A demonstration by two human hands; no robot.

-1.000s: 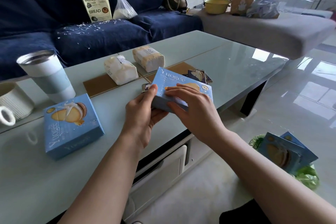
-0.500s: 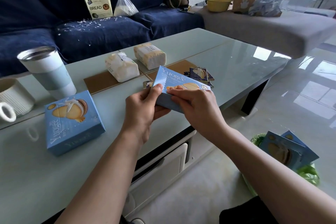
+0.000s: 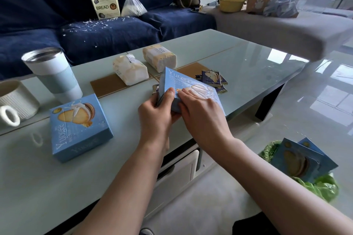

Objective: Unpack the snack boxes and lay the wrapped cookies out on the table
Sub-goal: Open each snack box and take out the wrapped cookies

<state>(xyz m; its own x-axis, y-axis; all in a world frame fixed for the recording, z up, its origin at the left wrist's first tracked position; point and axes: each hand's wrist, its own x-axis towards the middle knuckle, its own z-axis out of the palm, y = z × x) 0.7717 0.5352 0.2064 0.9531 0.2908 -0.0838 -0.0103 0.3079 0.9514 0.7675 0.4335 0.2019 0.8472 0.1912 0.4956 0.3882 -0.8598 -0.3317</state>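
— Holding the pale blue cardboard snack box with the cookie picture [image 3: 188,89] up over the glass-topped surface [image 3: 248,66], are we? Who is gripping what?

— We are gripping its near corner with the left hand [image 3: 155,114], thumb curled onto the printed face, fingers wrapped under. The right hand [image 3: 200,108] is lying across the front, fingers fairly straight and pressing on the lid near the edge; that grip is not closing round anything we can see.

— So which step are we working on?

— We are judging it to be the opening of this box. A dark gap is showing along the left edge by the thumb, so a flap may be starting to part, though we cannot tell for sure.

— And the rest of the job?

— Partly done, we are guessing. Some dark blue foil-wrapped cookies [image 3: 213,78] are lying on the surface just behind the box. A second blue snack box [image 3: 79,126] is sitting flat and closed, well to the left. More blue boxes [image 3: 301,160] are resting in a green-lined bin on the floor at the right.

— What is the next move calling for?

— We are thinking the flap needs lifting free while the left hand is steadying the box, then tipping the wrapped cookies out beside the others.
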